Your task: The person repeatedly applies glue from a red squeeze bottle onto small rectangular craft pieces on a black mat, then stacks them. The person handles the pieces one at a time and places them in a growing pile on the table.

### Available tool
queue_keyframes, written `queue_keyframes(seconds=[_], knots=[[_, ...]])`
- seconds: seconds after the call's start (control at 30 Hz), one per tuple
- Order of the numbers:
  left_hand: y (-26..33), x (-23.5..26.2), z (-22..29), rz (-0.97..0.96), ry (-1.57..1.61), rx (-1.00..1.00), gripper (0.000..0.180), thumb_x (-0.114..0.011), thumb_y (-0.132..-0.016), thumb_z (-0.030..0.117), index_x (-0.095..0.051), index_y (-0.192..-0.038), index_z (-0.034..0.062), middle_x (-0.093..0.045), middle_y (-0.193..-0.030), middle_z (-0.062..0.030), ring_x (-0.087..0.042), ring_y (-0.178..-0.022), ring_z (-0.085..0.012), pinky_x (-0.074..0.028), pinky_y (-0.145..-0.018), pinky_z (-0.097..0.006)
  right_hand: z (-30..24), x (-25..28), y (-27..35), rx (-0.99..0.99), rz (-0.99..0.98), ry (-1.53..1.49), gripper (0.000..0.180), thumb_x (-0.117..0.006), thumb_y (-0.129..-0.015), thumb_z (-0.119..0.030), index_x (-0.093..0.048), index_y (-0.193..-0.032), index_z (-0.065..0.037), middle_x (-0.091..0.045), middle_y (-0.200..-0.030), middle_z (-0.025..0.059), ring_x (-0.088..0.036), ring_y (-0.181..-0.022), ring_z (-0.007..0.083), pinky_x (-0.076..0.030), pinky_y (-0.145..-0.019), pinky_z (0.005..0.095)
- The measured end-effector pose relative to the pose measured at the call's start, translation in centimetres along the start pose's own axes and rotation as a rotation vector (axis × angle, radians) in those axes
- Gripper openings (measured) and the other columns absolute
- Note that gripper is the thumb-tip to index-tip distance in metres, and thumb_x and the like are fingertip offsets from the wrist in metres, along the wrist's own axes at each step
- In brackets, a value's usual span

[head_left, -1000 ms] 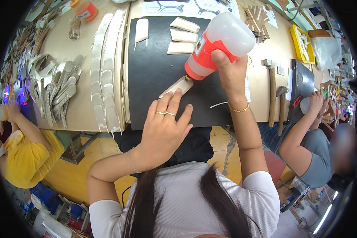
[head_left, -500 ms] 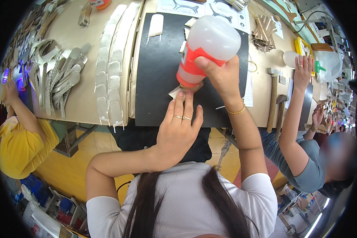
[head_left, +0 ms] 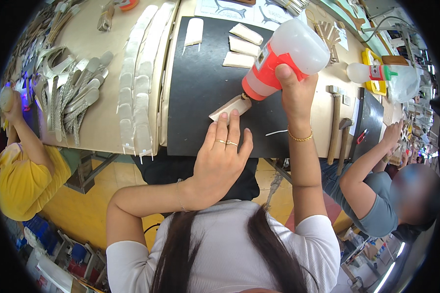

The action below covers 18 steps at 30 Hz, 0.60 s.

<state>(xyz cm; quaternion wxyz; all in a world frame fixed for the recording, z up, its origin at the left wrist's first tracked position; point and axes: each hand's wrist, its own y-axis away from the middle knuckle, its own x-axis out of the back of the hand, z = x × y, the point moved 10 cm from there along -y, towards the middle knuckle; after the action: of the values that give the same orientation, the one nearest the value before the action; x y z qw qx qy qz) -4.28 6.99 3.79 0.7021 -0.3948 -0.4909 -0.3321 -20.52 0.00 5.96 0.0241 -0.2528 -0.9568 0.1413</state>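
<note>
My right hand (head_left: 297,93) is wrapped round a translucent squeeze bottle (head_left: 305,44) with a red band, tilted nozzle down. Its tip meets the far right end of a small pale tapered piece (head_left: 232,108), perhaps leather, on a black mat (head_left: 190,97). With fingers stretched out, my left hand (head_left: 217,151) presses two fingertips on that piece's near edge. Beyond it lie three similar pale pieces (head_left: 243,46) in a stack-like row. Another pale piece (head_left: 194,31) with two thin white strands rests at the mat's far left. A thin white strip (head_left: 277,132) lies near my right wrist.
Left of the mat run two rows of overlapping pale pieces (head_left: 127,83), then a heap of grey straps (head_left: 83,83). Hammers (head_left: 335,127) and another squeeze bottle (head_left: 359,72) are on the right. Co-workers sit at both sides, one in a yellow top (head_left: 32,180). Printed drawings (head_left: 225,10) lie at the back.
My right hand has moved the bottle to the right, and its nozzle has travelled along the piece toward the right end. The right co-worker's arm has drawn away from the other bottle.
</note>
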Motion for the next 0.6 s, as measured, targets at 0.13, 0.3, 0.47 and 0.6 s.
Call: queue_keyframes(seconds=[0.13, 0.3, 0.47, 0.6], knots=[[-0.4, 0.2, -0.2, 0.009, 0.028, 0.010, 0.048, -0.075, -0.073, 0.022, -0.063, -0.117, 0.0053, -0.053, -0.131, -0.0279, -0.056, -0.113, -0.0400, -0.048, -0.094, -0.047, 0.0, 0.4, 0.5, 0.030, -0.025, 0.111, 0.045, -0.085, -0.078, -0.025, -0.067, -0.108, 0.004, -0.073, -0.098, 0.0108, -0.069, -0.088, 0.0170, -0.056, -0.079, 0.0307], [-0.8, 0.4, -0.5, -0.033, 0.058, 0.014, 0.052, -0.078, -0.070, 0.021, -0.063, -0.118, 0.0061, -0.054, -0.128, -0.0247, -0.055, -0.112, -0.0370, -0.046, -0.095, -0.047, -0.4, 0.5, 1.0, 0.054, -0.060, 0.292, 0.051, -0.090, -0.070, -0.027, -0.069, -0.105, 0.003, -0.074, -0.096, 0.0114, -0.070, -0.087, 0.0180, -0.057, -0.078, 0.0313], [-1.7, 1.3, -1.8, -0.053, 0.174, -0.002, 0.046, -0.073, -0.075, 0.013, -0.062, -0.118, 0.0044, -0.057, -0.120, -0.0195, -0.055, -0.108, -0.0344, -0.044, -0.094, -0.046, 0.5, 3.0, 3.0, -0.028, 0.048, 0.051, 0.069, -0.092, -0.068, -0.035, -0.062, -0.117, 0.004, -0.070, -0.106, 0.0107, -0.068, -0.096, 0.0205, -0.055, -0.084, 0.0333], [-2.7, 1.8, -3.9, -0.055, 0.386, 0.005, 0.037, -0.061, -0.079, -0.004, -0.061, -0.116, 0.0013, -0.058, -0.106, -0.0140, -0.056, -0.100, -0.0320, -0.043, -0.091, -0.043, 1.9, 6.0, 5.2, -0.033, 0.242, 0.006, 0.098, -0.082, -0.069, -0.060, -0.044, -0.133, 0.003, -0.060, -0.122, 0.0168, -0.063, -0.110, 0.0268, -0.055, -0.092, 0.0405]])
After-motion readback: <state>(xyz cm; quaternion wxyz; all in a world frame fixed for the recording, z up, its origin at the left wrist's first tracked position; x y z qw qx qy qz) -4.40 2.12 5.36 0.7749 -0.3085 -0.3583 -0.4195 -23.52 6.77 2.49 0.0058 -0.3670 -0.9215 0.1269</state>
